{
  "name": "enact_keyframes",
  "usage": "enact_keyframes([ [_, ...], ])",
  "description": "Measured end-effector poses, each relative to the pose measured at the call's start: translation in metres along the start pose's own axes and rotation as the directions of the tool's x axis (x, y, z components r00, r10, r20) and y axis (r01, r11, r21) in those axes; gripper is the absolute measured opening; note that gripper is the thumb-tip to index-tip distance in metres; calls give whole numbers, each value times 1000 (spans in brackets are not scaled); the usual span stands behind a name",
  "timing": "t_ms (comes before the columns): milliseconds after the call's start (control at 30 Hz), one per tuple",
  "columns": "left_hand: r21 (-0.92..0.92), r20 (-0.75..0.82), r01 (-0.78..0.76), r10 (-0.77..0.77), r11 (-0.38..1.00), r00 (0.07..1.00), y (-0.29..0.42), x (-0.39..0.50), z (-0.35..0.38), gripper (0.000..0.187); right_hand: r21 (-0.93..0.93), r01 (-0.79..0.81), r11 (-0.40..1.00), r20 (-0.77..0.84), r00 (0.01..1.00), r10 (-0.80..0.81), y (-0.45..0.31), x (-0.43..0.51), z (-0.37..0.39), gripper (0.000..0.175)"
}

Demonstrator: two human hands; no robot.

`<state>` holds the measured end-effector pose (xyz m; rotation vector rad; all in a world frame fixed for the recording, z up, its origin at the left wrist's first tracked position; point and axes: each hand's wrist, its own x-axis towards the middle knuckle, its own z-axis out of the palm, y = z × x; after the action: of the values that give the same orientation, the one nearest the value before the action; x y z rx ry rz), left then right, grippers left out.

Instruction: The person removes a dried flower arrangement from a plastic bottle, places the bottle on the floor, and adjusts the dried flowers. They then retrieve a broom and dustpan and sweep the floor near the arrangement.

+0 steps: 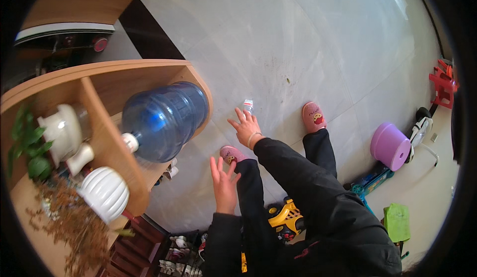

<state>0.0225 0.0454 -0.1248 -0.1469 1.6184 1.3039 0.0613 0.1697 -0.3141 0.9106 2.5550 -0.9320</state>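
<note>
My right hand (246, 131) is stretched out over the tiled floor with its fingers apart. Just beyond its fingertips shows a small clear plastic item (248, 104) with a red and white label, perhaps a small bottle; my fingers partly cover it. Whether they touch it I cannot tell. My left hand (224, 189) is raised beside my left leg, fingers spread, holding nothing. Pink slippers are on my feet, the left one (230, 153) close to my left hand and the right one (314, 116) farther to the right.
At left, a wooden shelf unit (141, 62) holds a large blue water-cooler bottle (164, 122) on its side, white pots (106, 193) and dried plants (80, 228). A yellow toy vehicle (286, 217) stands by my legs. Rightward are a purple stool (389, 146) and a red stool (442, 85).
</note>
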Motion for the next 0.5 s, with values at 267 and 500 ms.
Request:
enact_keyframes([
  [267,294,-70,108,-91,950,993,-59,-10,-7,76,33,-14,999,151,988,9,76,20,36,29],
  [500,888,307,-421,444,185,842,-5,0,59,95,511,259,820,-268,954,-134,65,-104,-134,36],
])
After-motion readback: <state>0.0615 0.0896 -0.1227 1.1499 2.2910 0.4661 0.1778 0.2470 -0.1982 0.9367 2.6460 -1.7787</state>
